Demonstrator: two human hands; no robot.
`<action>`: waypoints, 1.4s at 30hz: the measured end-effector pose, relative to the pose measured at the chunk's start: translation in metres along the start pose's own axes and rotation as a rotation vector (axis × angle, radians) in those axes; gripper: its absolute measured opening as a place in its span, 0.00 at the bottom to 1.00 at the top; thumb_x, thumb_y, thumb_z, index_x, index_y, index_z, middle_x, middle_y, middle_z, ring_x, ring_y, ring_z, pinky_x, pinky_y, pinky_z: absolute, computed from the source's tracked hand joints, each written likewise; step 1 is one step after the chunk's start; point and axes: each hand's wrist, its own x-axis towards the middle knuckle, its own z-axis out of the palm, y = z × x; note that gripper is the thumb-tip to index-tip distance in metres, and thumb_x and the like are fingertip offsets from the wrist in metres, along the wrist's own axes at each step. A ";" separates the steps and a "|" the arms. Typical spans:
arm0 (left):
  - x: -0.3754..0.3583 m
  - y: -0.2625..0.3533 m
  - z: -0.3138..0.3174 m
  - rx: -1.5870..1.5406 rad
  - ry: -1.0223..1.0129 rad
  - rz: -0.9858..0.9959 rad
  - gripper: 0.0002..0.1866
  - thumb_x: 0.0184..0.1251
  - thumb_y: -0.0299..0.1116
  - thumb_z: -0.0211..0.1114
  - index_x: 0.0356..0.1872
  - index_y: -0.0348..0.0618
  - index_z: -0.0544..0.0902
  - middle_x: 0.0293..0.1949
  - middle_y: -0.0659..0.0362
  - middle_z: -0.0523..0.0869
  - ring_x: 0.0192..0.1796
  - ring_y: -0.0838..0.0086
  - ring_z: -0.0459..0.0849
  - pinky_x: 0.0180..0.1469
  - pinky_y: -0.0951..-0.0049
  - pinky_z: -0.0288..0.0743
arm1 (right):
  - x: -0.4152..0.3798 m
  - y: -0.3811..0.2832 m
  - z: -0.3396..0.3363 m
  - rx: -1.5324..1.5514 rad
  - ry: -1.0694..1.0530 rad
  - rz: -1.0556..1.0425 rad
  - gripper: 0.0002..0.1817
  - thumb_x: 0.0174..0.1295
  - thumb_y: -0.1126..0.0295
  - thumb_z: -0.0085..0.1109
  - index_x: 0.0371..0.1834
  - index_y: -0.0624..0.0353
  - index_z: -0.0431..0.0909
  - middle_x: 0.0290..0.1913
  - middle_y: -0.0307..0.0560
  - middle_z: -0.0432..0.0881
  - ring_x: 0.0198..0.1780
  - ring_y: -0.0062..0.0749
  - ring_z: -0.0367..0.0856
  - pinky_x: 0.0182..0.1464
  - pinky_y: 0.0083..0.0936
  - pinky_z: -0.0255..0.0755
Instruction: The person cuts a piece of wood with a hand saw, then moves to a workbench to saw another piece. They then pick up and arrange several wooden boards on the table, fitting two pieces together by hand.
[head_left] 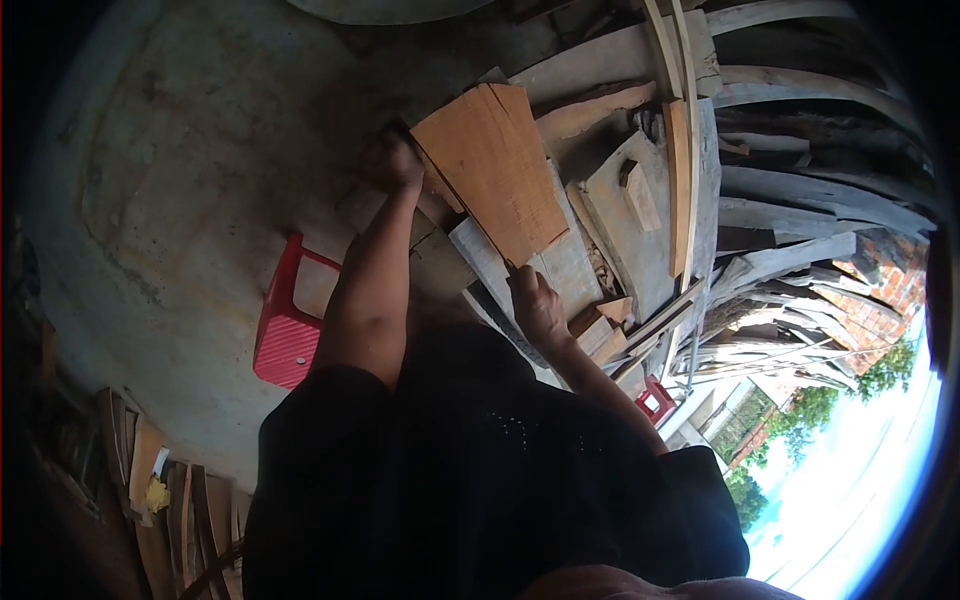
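A broad tan wooden board (490, 165) lies at the upper middle, tilted, over other planks. A thin dark edge or strip runs along its left side, between my two hands. My left hand (392, 162) is closed in shadow at the strip's upper end; what it grips is too dark to make out. Near the board's lower corner, my right hand (538, 304) has its fingers curled round something small and dark at the strip's lower end. I cannot tell whether the hands touch the board.
A red plastic stool (287, 335) stands left of my left forearm. Grey planks (620, 225) and offcuts lie right of the board, with long timber (790, 190) stacked beyond. More wood pieces (180, 510) stand at the lower left. Another red item (655, 400) is beyond my right forearm.
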 end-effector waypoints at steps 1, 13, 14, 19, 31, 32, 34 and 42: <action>0.000 0.003 -0.003 -0.003 0.000 -0.006 0.17 0.66 0.44 0.51 0.36 0.42 0.82 0.42 0.48 0.84 0.45 0.54 0.82 0.46 0.48 0.70 | 0.001 -0.002 -0.002 -0.005 -0.003 -0.003 0.09 0.67 0.66 0.53 0.42 0.58 0.66 0.31 0.62 0.78 0.32 0.61 0.81 0.33 0.49 0.77; -0.004 0.005 -0.007 0.164 0.191 0.148 0.08 0.60 0.35 0.59 0.33 0.41 0.82 0.37 0.47 0.86 0.41 0.53 0.85 0.40 0.53 0.78 | 0.010 -0.013 0.004 0.020 0.005 0.017 0.10 0.67 0.67 0.52 0.42 0.59 0.64 0.32 0.64 0.80 0.34 0.65 0.80 0.34 0.52 0.75; -0.007 0.016 -0.027 0.072 0.094 0.042 0.16 0.63 0.40 0.52 0.33 0.40 0.83 0.38 0.46 0.86 0.41 0.52 0.84 0.42 0.53 0.76 | -0.010 -0.003 -0.001 0.019 -0.015 0.019 0.10 0.67 0.67 0.53 0.42 0.58 0.64 0.32 0.64 0.80 0.34 0.66 0.80 0.34 0.52 0.75; -0.004 0.013 -0.018 0.002 0.090 -0.034 0.24 0.67 0.45 0.45 0.29 0.37 0.84 0.36 0.44 0.86 0.39 0.50 0.84 0.42 0.52 0.75 | 0.086 -0.036 0.033 -0.006 0.066 -0.084 0.08 0.66 0.71 0.51 0.44 0.59 0.64 0.31 0.62 0.78 0.31 0.60 0.82 0.30 0.49 0.77; -0.004 -0.001 0.004 0.236 0.075 0.157 0.19 0.67 0.45 0.49 0.36 0.39 0.82 0.40 0.46 0.84 0.44 0.49 0.81 0.45 0.49 0.70 | 0.043 -0.022 0.012 0.030 -0.034 -0.005 0.09 0.66 0.70 0.52 0.43 0.57 0.63 0.34 0.62 0.78 0.35 0.61 0.82 0.34 0.49 0.76; -0.005 0.004 -0.002 0.254 0.099 0.162 0.16 0.65 0.41 0.53 0.34 0.39 0.82 0.38 0.46 0.85 0.42 0.50 0.83 0.43 0.50 0.73 | 0.086 -0.034 0.025 0.043 -0.032 -0.038 0.09 0.66 0.70 0.51 0.43 0.58 0.63 0.35 0.63 0.78 0.35 0.62 0.81 0.34 0.50 0.76; -0.007 0.005 -0.012 0.284 0.119 0.160 0.12 0.62 0.38 0.58 0.32 0.39 0.83 0.35 0.45 0.85 0.40 0.51 0.84 0.41 0.51 0.76 | 0.132 -0.063 0.030 0.090 -0.057 -0.054 0.09 0.67 0.70 0.49 0.44 0.60 0.62 0.35 0.64 0.78 0.36 0.63 0.81 0.35 0.52 0.75; -0.014 0.005 -0.020 0.211 0.006 0.152 0.20 0.69 0.44 0.46 0.41 0.40 0.82 0.44 0.45 0.83 0.49 0.49 0.79 0.53 0.48 0.67 | 0.098 -0.061 0.021 0.073 0.016 -0.059 0.08 0.68 0.72 0.49 0.45 0.62 0.63 0.40 0.70 0.75 0.40 0.71 0.76 0.38 0.55 0.71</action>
